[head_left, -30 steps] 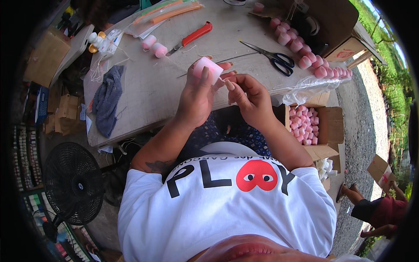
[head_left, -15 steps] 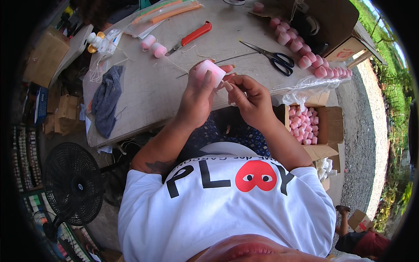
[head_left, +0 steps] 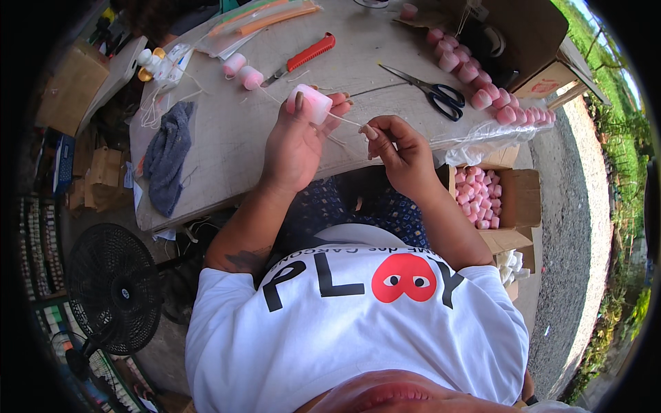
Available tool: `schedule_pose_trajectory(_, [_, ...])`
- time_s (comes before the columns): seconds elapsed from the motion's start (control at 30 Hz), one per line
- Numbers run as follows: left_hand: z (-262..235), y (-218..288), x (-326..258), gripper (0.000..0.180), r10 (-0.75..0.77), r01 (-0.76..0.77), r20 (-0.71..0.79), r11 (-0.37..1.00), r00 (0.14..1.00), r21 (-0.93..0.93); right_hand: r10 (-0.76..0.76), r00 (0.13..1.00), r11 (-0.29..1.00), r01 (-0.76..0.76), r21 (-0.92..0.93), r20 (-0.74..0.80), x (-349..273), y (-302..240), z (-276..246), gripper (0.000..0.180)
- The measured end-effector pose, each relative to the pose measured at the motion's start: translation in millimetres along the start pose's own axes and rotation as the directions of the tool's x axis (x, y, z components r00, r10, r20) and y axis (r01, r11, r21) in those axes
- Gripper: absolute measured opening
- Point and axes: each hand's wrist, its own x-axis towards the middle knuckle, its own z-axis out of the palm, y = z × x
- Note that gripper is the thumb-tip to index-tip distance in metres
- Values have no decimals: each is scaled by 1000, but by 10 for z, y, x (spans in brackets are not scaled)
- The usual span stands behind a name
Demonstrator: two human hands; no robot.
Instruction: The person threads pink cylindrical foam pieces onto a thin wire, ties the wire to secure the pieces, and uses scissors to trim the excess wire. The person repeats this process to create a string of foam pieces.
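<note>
My left hand [head_left: 292, 153] is closed round a short pink-and-white cylinder [head_left: 313, 103] that looks like wax, holding it above the table's near edge. A thin white string [head_left: 350, 122] runs from its right side to my right hand [head_left: 405, 153], whose thumb and fingers pinch the string's end. Farther left, two similar pink cylinders, one at the back [head_left: 234, 65] and one nearer [head_left: 250, 78], lie on the table. String trails from the nearer one toward my left hand.
A red box cutter [head_left: 310, 53] and black-handled scissors [head_left: 441, 96] lie beyond my hands. Rows of pink cylinders [head_left: 468, 72] line the right side. An open carton [head_left: 518, 199] holds many more. A grey cloth [head_left: 169, 158] and a black fan [head_left: 113, 289] are at left.
My left hand has shifted left with the pink cylinder, and my right hand has drawn slightly right and down. The gap between them has widened, with string stretched across it.
</note>
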Motion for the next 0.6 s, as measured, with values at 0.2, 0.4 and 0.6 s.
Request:
schedule_pose_trajectory(0.2, [-262,204,60,55,-181,156,-51,933,982,-325,57,965,998,-50,34,-256,345,250,-375,19])
schedule_pose_trajectory(0.4, [-374,185,27,57,-200,231,117,893,973,-387,-33,940,993,-7,-116,-340,457,252,-497,27])
schedule_pose_trajectory(0.6, [-317,173,26,57,-210,205,5,945,978,-257,-19,960,998,1,-65,-279,378,314,-512,23])
